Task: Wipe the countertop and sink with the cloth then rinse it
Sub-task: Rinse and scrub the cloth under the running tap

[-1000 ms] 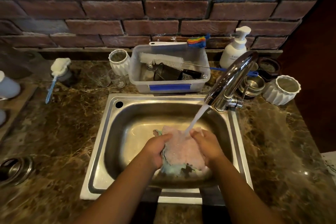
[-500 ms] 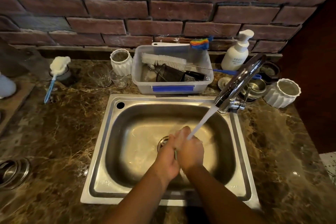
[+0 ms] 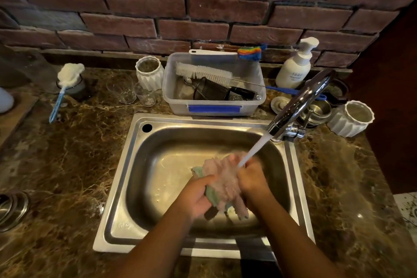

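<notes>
A pale pink cloth [image 3: 222,179] with a green edge is bunched between both hands over the steel sink [image 3: 158,165]. My left hand [image 3: 198,196] grips its left side and my right hand [image 3: 253,181] grips its right side. Water runs from the chrome tap [image 3: 300,101] in a slanted stream onto the cloth near my right hand. The brown marble countertop [image 3: 67,160] surrounds the sink.
Behind the sink stands a clear plastic tub [image 3: 214,108] with brushes and utensils. White ribbed cups [image 3: 350,118] and a soap pump bottle [image 3: 295,67] sit at the right back. Glasses [image 3: 121,89] and a blue-handled brush [image 3: 65,83] stand at the left back.
Half a second ago my hands were pressed together with the cloth hidden between them. They have now moved apart and the cloth is spread out under the water.
</notes>
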The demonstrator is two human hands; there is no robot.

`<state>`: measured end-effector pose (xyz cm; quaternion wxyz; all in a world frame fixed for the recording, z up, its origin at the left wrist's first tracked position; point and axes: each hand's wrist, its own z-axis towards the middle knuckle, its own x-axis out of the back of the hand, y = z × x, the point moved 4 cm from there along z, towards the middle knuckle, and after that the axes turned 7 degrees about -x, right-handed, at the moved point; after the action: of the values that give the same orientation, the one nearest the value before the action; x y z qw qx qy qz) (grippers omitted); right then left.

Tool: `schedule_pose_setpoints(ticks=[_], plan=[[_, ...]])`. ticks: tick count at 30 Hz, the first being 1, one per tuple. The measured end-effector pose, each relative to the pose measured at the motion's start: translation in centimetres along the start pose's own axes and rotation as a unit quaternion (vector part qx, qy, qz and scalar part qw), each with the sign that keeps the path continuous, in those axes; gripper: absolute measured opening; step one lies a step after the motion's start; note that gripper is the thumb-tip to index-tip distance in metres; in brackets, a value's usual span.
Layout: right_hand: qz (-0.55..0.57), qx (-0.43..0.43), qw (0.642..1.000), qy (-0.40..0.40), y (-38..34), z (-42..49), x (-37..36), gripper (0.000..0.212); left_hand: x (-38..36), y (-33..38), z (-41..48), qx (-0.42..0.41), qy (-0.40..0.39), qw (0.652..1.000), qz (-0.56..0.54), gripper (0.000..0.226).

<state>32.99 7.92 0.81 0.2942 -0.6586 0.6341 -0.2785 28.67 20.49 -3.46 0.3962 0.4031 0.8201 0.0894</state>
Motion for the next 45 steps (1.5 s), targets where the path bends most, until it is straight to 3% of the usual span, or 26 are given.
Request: schedule_pose_setpoints(ticks=[5,9,12,14,16,20,22,24,26,28,31,33,35,36,38,40,42,45], plan=[[-0.040,0.045,0.996,0.066,-0.8,0.3,2.0,0.017,1.3,0.0,-0.1,-0.023,-0.045,0.995,-0.089,0.062],[-0.073,0.049,0.994,0.062,-1.1,0.0,1.7,0.018,1.5,-0.1,0.5,0.000,-0.010,0.996,-0.084,0.045],[-0.116,0.074,0.989,0.057,0.4,-2.0,-1.4,0.028,-0.1,-1.2,1.2,-0.010,0.052,0.994,-0.101,0.047],[-0.219,0.147,0.963,0.059,1.8,-2.7,-2.9,0.038,-1.9,-2.4,0.9,0.006,0.030,0.992,-0.126,0.050],[-0.332,0.186,0.915,0.131,2.3,-1.8,-2.4,0.037,-3.3,-3.3,0.3,0.015,0.002,0.990,-0.137,0.049],[-0.294,0.154,0.933,0.142,2.6,1.6,-0.1,0.020,-2.0,-3.4,-0.4,-0.011,0.071,0.997,-0.012,0.043],[-0.267,0.116,0.948,0.129,2.8,3.2,1.4,0.016,-0.2,-2.9,-0.5,-0.004,0.078,0.997,0.016,0.053],[-0.293,0.107,0.940,0.138,2.7,3.9,2.6,0.017,1.2,-2.1,-0.7,0.001,0.073,0.996,0.042,0.053],[-0.309,0.133,0.930,0.150,2.1,3.4,3.0,0.019,1.8,-1.3,-0.4,-0.006,0.067,0.997,0.046,0.048],[-0.254,0.151,0.943,0.155,1.5,2.1,3.1,0.020,1.8,-0.9,0.3,-0.013,0.076,0.997,0.017,0.047],[-0.178,0.126,0.972,0.086,1.8,0.0,0.4,0.017,0.9,-1.5,1.3,0.006,0.092,0.995,-0.049,0.049],[-0.309,0.137,0.939,0.063,2.6,-1.1,-2.5,0.025,-0.2,-2.3,1.7,0.012,0.062,0.997,-0.048,0.044],[-0.425,0.151,0.884,0.123,2.9,-1.4,-3.7,0.031,-1.2,-3.2,1.6,0.024,0.010,0.998,-0.053,0.035],[-0.435,0.154,0.875,0.149,2.8,-1.1,-3.3,0.033,-1.1,-3.6,1.3,0.029,0.004,0.998,-0.050,0.033],[-0.419,0.130,0.887,0.142,2.8,0.5,-2.1,0.030,0.0,-4.1,0.9,0.027,0.014,0.999,-0.029,0.046],[-0.331,0.066,0.935,0.113,3.0,2.1,0.1,0.025,1.5,-3.5,0.0,0.022,0.054,0.998,0.005,0.058],[-0.220,0.033,0.969,0.106,2.9,3.0,1.8,0.028,2.8,-2.4,-0.4,0.015,0.081,0.996,0.038,0.056],[-0.201,0.072,0.974,0.078,2.3,3.7,2.5,0.026,2.7,-0.5,-0.9,-0.002,0.091,0.993,0.072,0.044]])
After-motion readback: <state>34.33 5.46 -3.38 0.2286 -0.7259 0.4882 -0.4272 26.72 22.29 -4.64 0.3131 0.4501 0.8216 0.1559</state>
